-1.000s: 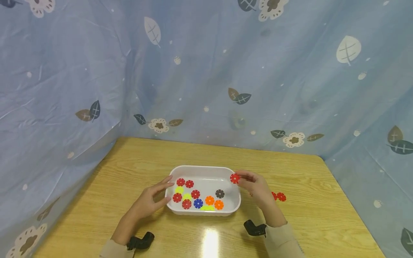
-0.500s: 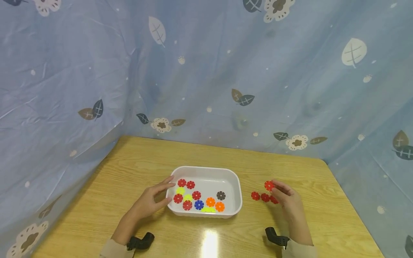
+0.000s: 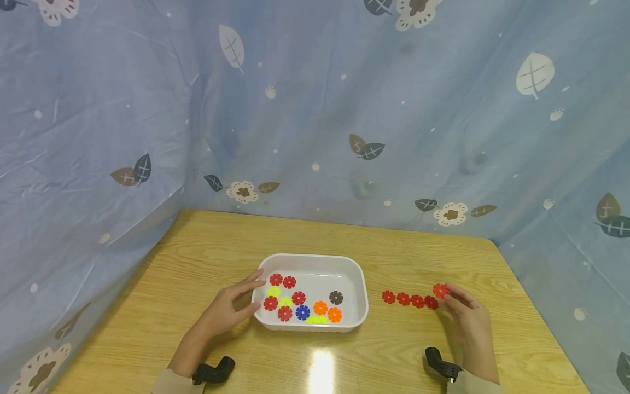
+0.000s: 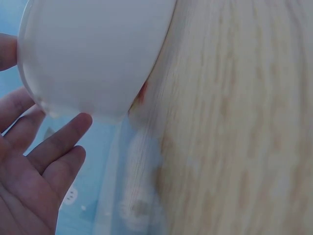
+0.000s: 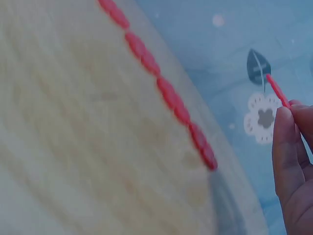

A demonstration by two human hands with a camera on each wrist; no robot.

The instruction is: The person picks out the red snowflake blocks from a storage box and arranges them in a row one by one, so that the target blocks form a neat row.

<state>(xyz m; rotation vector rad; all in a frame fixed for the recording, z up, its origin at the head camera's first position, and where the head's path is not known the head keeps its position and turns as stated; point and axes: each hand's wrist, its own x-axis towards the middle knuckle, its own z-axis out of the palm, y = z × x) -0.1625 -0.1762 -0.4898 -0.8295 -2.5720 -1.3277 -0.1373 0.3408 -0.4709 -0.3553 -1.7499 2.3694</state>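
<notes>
Between thumb and fingertips, my right hand (image 3: pixel 470 317) pinches a red notched plastic disc (image 3: pixel 440 290), just above the right end of a row on the table. Several red notched discs (image 3: pixel 403 299) lie flat in that row; the right wrist view shows the row (image 5: pixel 171 100) as a line and the pinched disc (image 5: pixel 278 90) edge-on above the table. My left hand (image 3: pixel 228 306) rests its fairly straight fingers and thumb at the left end of a white tray (image 3: pixel 315 262). In the left wrist view, fingertips (image 4: pixel 84 120) lie at the tray's wall (image 4: pixel 93 58).
Inside the tray lie several more notched discs: red, yellow, orange (image 3: pixel 334 314), one blue (image 3: pixel 302 312) and one dark brown (image 3: pixel 336 297). A wooden table (image 3: pixel 221 235) bears everything, and a blue patterned curtain (image 3: pixel 295 109) hangs behind and at both sides.
My right hand has carried the red disc from the tray's right rim rightward past the row, uncovering all the row's discs. The left hand has stayed at the tray.
</notes>
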